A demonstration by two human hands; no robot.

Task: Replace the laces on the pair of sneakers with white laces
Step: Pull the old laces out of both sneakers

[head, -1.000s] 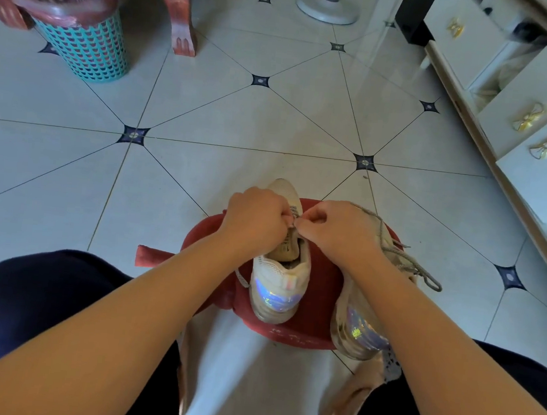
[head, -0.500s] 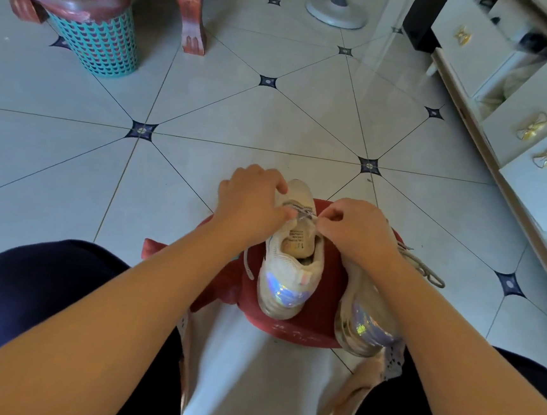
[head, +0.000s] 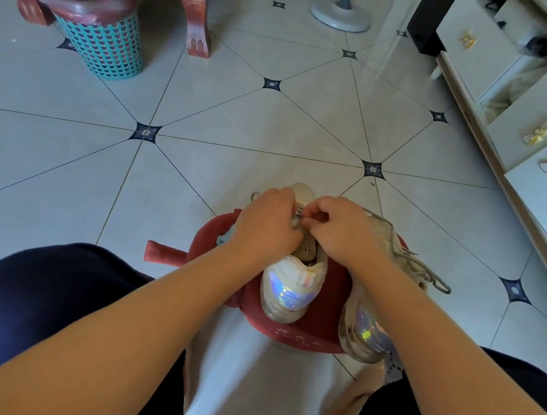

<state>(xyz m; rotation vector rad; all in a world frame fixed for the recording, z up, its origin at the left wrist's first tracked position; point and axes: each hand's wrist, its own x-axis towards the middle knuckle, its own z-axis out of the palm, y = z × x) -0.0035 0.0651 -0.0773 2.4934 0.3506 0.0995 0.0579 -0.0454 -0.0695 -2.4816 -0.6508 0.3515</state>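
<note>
Two pale sneakers with shiny heel patches stand on a low red stool (head: 317, 333) between my knees. The left sneaker (head: 292, 285) points away from me, heel toward me. My left hand (head: 265, 226) and my right hand (head: 346, 233) meet over its lace area, both with curled fingers pinching its grey lace (head: 299, 211) near the toe end. The right sneaker (head: 365, 331) lies partly under my right forearm. Its grey lace (head: 416, 263) trails loose off the stool's right side. No white laces are visible.
A teal basket (head: 104, 43) with a plastic liner stands at the back left beside a red wooden furniture leg (head: 197, 18). A white fan base (head: 340, 13) sits at the back. White drawers (head: 536, 131) with gold bow handles line the right side. Tiled floor surrounds the stool.
Both hands shifted slightly farther up the left sneaker toward its toe and closed together on the lace. The view tilted a little.
</note>
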